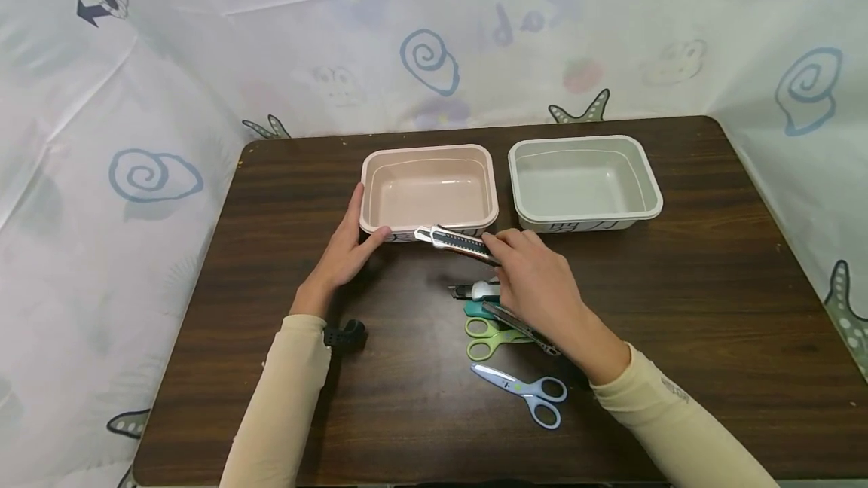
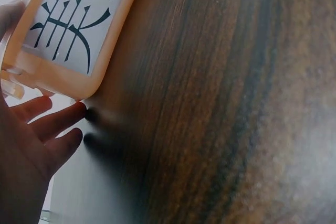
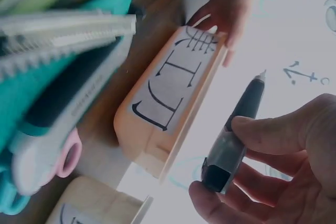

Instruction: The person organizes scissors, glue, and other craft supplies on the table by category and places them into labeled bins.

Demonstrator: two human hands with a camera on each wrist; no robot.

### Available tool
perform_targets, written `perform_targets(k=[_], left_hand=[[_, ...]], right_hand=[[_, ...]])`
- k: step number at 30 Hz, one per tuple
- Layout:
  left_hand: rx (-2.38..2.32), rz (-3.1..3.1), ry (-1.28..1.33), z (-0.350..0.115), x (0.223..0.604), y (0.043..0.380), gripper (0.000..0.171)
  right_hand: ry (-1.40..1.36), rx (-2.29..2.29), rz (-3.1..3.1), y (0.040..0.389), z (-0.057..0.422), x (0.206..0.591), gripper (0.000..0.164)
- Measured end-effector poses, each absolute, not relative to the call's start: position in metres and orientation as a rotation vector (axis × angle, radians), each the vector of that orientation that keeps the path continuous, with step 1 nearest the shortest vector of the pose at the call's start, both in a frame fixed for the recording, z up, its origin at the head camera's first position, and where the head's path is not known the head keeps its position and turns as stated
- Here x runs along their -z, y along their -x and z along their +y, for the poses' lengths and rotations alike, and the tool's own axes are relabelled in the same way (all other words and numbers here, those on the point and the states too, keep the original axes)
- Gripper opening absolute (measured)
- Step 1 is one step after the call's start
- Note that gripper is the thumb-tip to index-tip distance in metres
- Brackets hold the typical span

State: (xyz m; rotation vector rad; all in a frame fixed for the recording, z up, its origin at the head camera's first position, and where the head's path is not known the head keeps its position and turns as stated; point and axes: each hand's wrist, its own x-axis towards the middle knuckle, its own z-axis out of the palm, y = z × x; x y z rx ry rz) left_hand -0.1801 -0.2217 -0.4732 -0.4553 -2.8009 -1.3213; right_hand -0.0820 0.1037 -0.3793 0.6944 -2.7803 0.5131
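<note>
Silver and black, the utility knife (image 1: 457,241) is at the centre of the head frame, pinched between the thumb and fingers of your right hand (image 1: 539,277), its tip pointing left. From that view it overlaps the near rim of the pink bin (image 1: 430,198); you cannot tell whether they touch. In your right wrist view the knife stands tilted at the lower right, with your thumb across it and your fingers behind.

Your left hand (image 1: 339,254), left of centre, lies against the left end of that bin, fingers spread and thumb at its near corner. A paper label (image 3: 165,85) with black characters covers the bin's front wall. The grey-green bin (image 1: 583,175) stands just beside it, at upper right.

Below centre on the dark wood worktop (image 1: 230,322), partly behind your right hand, lie a white-and-black cutter (image 1: 483,291), a teal item (image 1: 477,309), a grey knife (image 1: 522,326) and green scissors (image 1: 483,349). Light blue scissors (image 1: 522,388) lie nearest the bottom edge of the frame. Your right wrist view also shows a pink loop (image 3: 71,156) at lower left, mostly hidden.
</note>
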Motion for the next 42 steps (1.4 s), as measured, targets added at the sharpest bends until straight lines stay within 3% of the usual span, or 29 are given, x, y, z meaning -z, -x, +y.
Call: perform_targets(k=[7,18,26,42], left_hand=[[1.305,-2.817,0.446,-0.223,0.474,0.178,0.089],[1.320,-2.815,0.464,-0.223,0.475,0.180,0.090],[1.327,-2.819,0.462,-0.224,0.475,0.181,0.090],[1.335,-2.832,0.450,-0.223,0.474,0.183,0.089]], right_hand=[[-0.724,-0.415,-2.815,0.127,0.082,0.380,0.038],[-0.817,-0.337,-3.013,0.173,0.065,0.386,0.040],[-0.990,-0.514,-3.000,0.189,0.065,0.396,0.032],[-1.188,-0.692,-2.988,0.200,0.076,0.413,0.042]])
